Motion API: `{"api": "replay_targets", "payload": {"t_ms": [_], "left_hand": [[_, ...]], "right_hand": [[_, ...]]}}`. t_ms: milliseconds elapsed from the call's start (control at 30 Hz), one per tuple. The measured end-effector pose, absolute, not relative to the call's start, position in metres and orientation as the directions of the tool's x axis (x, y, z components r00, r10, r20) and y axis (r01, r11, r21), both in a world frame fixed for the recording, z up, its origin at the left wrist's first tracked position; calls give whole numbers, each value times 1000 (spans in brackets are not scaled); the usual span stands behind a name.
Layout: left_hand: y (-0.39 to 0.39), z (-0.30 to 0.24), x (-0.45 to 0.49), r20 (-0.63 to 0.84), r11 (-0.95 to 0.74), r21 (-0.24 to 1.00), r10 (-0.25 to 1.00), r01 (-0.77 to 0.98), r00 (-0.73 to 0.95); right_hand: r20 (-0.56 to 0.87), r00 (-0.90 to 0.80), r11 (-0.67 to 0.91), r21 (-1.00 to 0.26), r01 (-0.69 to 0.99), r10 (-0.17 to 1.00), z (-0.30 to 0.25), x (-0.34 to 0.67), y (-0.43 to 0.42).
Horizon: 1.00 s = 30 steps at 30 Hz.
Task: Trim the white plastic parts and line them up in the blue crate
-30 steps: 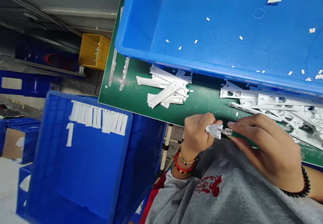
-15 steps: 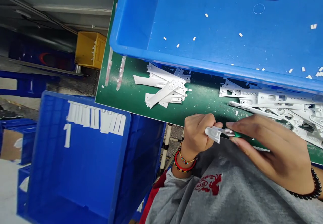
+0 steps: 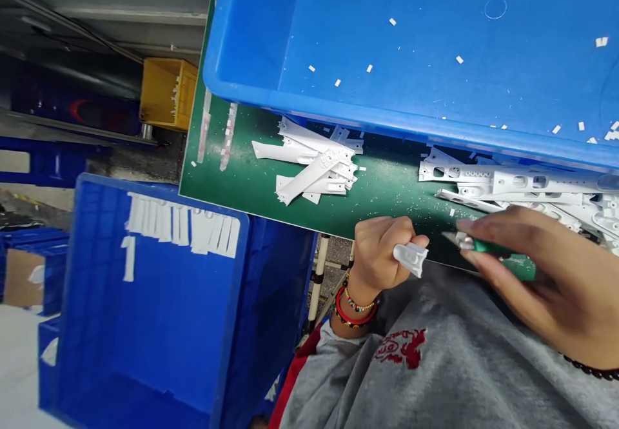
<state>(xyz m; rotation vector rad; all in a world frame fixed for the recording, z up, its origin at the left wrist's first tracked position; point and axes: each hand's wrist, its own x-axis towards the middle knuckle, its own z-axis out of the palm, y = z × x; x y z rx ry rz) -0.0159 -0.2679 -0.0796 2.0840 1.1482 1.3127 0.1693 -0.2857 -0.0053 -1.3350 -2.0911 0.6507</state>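
My left hand is closed in a fist around a white plastic part, whose end sticks out past the thumb; the rest is hidden by my fingers. In my right hand is a craft knife with a green handle, pinched between thumb and fingers. Its blade points left toward the white part, with a gap between them. On the green table beyond my left hand lies a small pile of white plastic parts. A larger heap of similar parts lies beyond my right hand.
A big blue bin stands along the back of the green table, with small white scraps inside. Below the table's left edge, a second blue bin holds a row of white parts. A yellow crate stands farther left.
My right hand has moved right with the craft knife, drawing the blade away from the white part. My left hand stays nearly in place, still gripping the part.
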Motion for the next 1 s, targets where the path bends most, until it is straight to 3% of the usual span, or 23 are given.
{"api": "replay_targets", "payload": {"t_ms": [200, 633, 800, 1000], "left_hand": [[-268, -79, -15, 517, -559, 731, 828, 392, 217], [-266, -79, -15, 560, -592, 713, 803, 376, 203], [-269, -81, -16, 573, -607, 713, 793, 350, 208], [-271, -81, -16, 544, -576, 717, 814, 391, 202]], "right_hand": [[221, -461, 470, -698, 541, 859, -2, 164, -293], [277, -426, 491, -667, 560, 861, -7, 160, -291], [300, -344, 457, -597, 660, 890, -10, 166, -287], [253, -464, 491, -704, 514, 849, -5, 164, -290]]}}
